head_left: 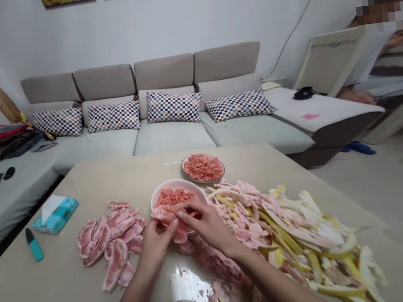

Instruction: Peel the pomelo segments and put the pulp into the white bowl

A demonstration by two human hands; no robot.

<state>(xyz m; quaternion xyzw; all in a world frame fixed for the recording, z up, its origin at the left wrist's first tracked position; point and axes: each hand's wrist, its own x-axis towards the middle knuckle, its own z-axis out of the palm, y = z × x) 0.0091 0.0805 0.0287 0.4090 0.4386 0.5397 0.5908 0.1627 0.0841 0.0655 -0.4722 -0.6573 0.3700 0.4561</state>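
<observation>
Two bare hands are holding a pink fruit segment (163, 216) between them, over the near side of a white, round, smooth-walled bowl (153, 199). The left hand (157, 239) is pinching the segment from the left, its thumb and fingers clamped on it. The right hand (206, 224) is closing its thumb and forefinger on the segment's right part, fingertips near those of the left. The segment is looking moist and soft, with a paler, whitish-pink skin over salmon-pink flesh, and part of it is hanging below the fingers.

Just beyond the fingers, loose, grainy coral pulp (173, 196) is filling the bowl. Farther beyond, a round plate (185, 171) with a thin dark rim is carrying a low mound of similar pulp.

Left of the fingers, crescent-shaped segments (117, 259) are lying in a loose heap, their pink faces edged with pale skin. Farther left, a soft, blue-and-white tissue pack (57, 215) and a knife (35, 247) with a turquoise handle and dark blade are resting on the glossy beige table (39, 298). Right of the fingers, a large tangle of peel (294, 223) is spreading: curling yellow strips, spongy white pith and ragged pink scraps. Well beyond the fingers, checked cushions (174, 106) are leaning on a grey fabric sofa (164, 72).
</observation>
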